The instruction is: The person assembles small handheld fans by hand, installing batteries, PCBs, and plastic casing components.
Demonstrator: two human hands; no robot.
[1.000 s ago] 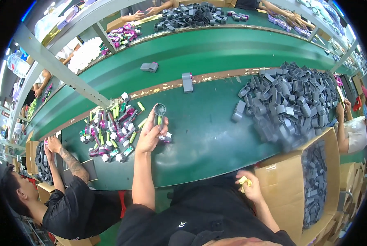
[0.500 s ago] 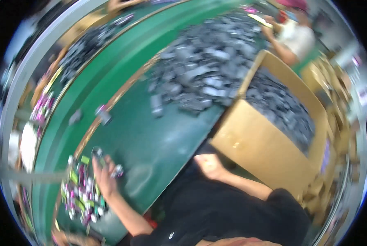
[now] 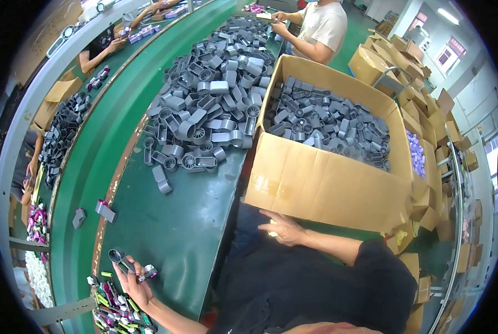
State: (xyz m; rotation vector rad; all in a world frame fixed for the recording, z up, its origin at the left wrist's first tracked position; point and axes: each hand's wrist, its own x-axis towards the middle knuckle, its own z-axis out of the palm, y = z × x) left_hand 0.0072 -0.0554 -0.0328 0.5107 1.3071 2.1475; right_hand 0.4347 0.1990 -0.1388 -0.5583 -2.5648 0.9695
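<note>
My left hand [image 3: 133,283] is closed around a grey plastic housing [image 3: 115,256] whose round ring end points up and away. Beside its fingers is a small white and magenta part [image 3: 148,272]; whether the hand touches it I cannot tell. Just below, a heap of small green, white and magenta parts [image 3: 112,306] lies at the bench's near left. My right hand [image 3: 285,229] hovers near my lap, in front of the large carton, forefinger and thumb apart. Pale yellow [image 3: 273,228] shows at its fingers, too small to make out.
A big pile of grey housings [image 3: 204,106] covers the far bench [image 3: 182,222]. The open carton [image 3: 326,183] at right holds more. Two loose housings, one being a grey housing [image 3: 106,211], lie near the green conveyor [image 3: 76,183]. A co-worker [image 3: 318,28] stands at the far end; others work across the conveyor.
The view has turned and sharpened, shifting the whole scene. My left hand still holds the grey housing. The right hand stays near my lap, its fingers now clearer.
</note>
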